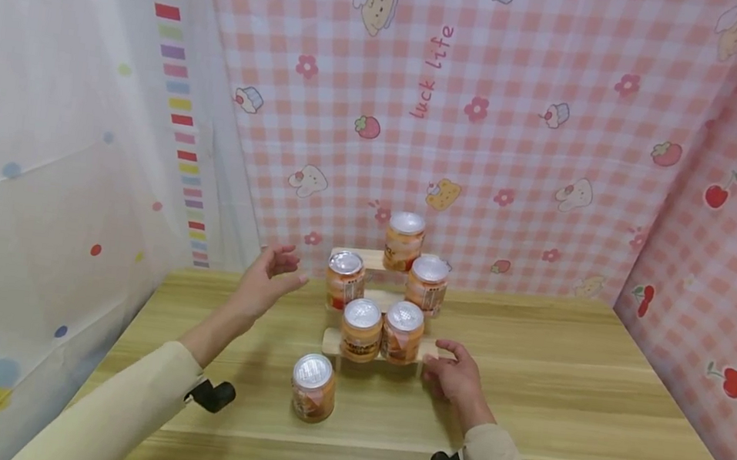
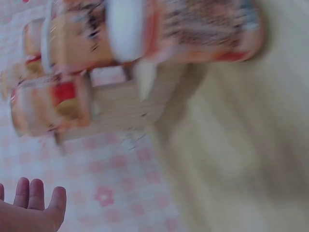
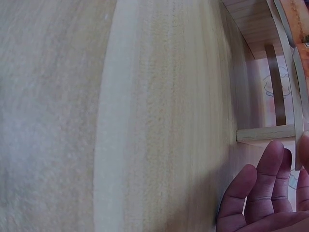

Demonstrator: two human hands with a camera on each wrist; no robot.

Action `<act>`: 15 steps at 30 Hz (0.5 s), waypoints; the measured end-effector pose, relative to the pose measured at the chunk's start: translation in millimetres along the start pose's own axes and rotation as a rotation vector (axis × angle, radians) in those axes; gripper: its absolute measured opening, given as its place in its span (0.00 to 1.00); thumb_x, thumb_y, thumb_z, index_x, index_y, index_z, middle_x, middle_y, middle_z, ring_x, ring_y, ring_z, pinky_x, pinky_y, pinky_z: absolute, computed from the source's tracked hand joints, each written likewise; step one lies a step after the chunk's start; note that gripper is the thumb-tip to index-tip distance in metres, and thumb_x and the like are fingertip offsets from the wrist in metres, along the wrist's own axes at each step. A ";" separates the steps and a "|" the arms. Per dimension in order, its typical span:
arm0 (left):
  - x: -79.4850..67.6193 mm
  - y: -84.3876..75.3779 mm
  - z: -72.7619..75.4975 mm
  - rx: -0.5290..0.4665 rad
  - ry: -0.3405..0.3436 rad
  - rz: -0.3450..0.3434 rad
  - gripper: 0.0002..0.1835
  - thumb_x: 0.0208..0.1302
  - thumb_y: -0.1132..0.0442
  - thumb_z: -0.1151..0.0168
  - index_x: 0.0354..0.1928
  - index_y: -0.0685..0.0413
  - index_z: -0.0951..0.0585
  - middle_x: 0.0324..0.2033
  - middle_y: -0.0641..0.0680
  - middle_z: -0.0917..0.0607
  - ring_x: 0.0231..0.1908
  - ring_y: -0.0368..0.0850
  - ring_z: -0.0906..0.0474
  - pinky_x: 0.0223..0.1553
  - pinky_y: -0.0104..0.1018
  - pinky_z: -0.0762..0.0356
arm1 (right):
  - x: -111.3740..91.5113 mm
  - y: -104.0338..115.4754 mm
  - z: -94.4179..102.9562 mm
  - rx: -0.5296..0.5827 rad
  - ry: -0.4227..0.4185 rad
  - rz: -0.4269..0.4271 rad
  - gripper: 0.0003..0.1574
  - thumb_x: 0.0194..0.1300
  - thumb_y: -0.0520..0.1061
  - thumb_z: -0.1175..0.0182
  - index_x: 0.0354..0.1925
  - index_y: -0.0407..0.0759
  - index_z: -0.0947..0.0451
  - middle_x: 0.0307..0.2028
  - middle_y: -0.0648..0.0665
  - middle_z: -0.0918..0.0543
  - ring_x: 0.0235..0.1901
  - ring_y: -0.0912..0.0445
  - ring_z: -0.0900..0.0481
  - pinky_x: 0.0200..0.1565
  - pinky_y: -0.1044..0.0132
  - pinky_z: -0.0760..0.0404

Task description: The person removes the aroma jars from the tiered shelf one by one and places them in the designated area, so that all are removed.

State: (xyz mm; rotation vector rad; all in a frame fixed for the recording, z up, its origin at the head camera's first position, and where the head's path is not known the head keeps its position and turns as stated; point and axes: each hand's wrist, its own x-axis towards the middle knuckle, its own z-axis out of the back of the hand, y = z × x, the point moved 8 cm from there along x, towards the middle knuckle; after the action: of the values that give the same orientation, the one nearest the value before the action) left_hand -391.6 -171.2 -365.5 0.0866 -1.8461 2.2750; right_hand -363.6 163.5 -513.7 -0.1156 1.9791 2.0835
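Pale wood takes centre stage: a stepped rack (image 1: 370, 259) stands on the table (image 1: 561, 411), its planks running left to right, five cans upright on it. One top can (image 1: 404, 244) crowns the back, a middle-left can (image 1: 345, 283) and a middle-right can (image 1: 427, 288) stand lower down, and two front cans (image 1: 361, 334) sit side by side on the lowest plank (image 1: 330, 341).

Over to the left hand (image 1: 268, 284): it hangs in the air just left of the rack, thumb and fingers apart, nothing held. Straight across to its right, with a gap between, is the middle-left can.

And the right hand (image 1: 457, 375)! Low at the right end of the lowest plank, fingers lightly bent about that end. Whether it grips the wood or merely rests there, I cannot tell.

But look at the loose can (image 1: 313, 388), off the rack on the bare tabletop, in front of the rack's left end, long axis vertical, silver lid up. From the left hand it lies rightward and closer to the person; from the right hand, well across to the left. The left hand is nearer and unburdened, so reaching that can, I judge, would turn on coming down and back toward the body.
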 end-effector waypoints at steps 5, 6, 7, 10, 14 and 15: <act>25.5 -25.4 -4.9 0.025 0.001 -0.029 0.38 0.65 0.59 0.34 0.72 0.59 0.40 0.63 0.62 0.29 0.64 0.57 0.34 0.64 0.51 0.35 | -0.6 -0.5 0.3 0.018 -0.008 0.000 0.26 0.66 0.36 0.37 0.60 0.38 0.31 0.31 0.50 0.18 0.23 0.59 0.21 0.24 0.65 0.25; 29.7 -29.8 -6.8 0.038 0.004 -0.027 0.38 0.65 0.57 0.33 0.72 0.57 0.39 0.63 0.61 0.29 0.64 0.57 0.34 0.64 0.51 0.34 | -0.8 -0.1 0.1 0.023 -0.008 0.002 0.26 0.66 0.36 0.37 0.60 0.38 0.31 0.31 0.50 0.18 0.23 0.59 0.22 0.24 0.65 0.25; 33.9 -33.7 -8.8 0.055 0.009 -0.024 0.39 0.65 0.55 0.33 0.73 0.55 0.39 0.64 0.60 0.29 0.65 0.56 0.34 0.64 0.51 0.34 | -0.8 0.1 -0.1 0.026 -0.007 0.005 0.26 0.66 0.36 0.37 0.60 0.37 0.31 0.31 0.50 0.19 0.23 0.59 0.22 0.24 0.65 0.25; 45.8 -44.5 -15.7 0.116 0.016 -0.012 0.42 0.63 0.49 0.31 0.74 0.50 0.39 0.65 0.58 0.30 0.65 0.54 0.34 0.64 0.51 0.35 | -0.8 0.8 -0.4 0.028 -0.005 0.008 0.26 0.65 0.36 0.37 0.60 0.37 0.31 0.31 0.50 0.18 0.22 0.59 0.22 0.24 0.66 0.26; 62.4 -59.2 -30.6 0.138 0.017 -0.005 0.44 0.62 0.45 0.31 0.75 0.46 0.40 0.67 0.55 0.31 0.66 0.52 0.35 0.65 0.51 0.35 | 0.4 0.0 0.1 0.016 -0.004 0.006 0.26 0.66 0.37 0.37 0.60 0.38 0.31 0.33 0.49 0.18 0.22 0.59 0.22 0.24 0.65 0.26; 66.9 -62.6 -35.3 0.123 0.015 -0.005 0.44 0.61 0.45 0.30 0.75 0.46 0.40 0.67 0.56 0.31 0.67 0.53 0.36 0.65 0.51 0.35 | 0.7 -0.3 0.4 0.013 -0.006 0.003 0.26 0.66 0.37 0.36 0.60 0.38 0.31 0.33 0.49 0.18 0.22 0.59 0.22 0.24 0.65 0.26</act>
State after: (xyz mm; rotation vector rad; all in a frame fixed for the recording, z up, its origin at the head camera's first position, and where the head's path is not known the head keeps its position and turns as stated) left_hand -441.4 -116.4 -301.0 0.0923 -1.6956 2.3780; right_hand -364.2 164.0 -514.2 -0.1044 1.9903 2.0704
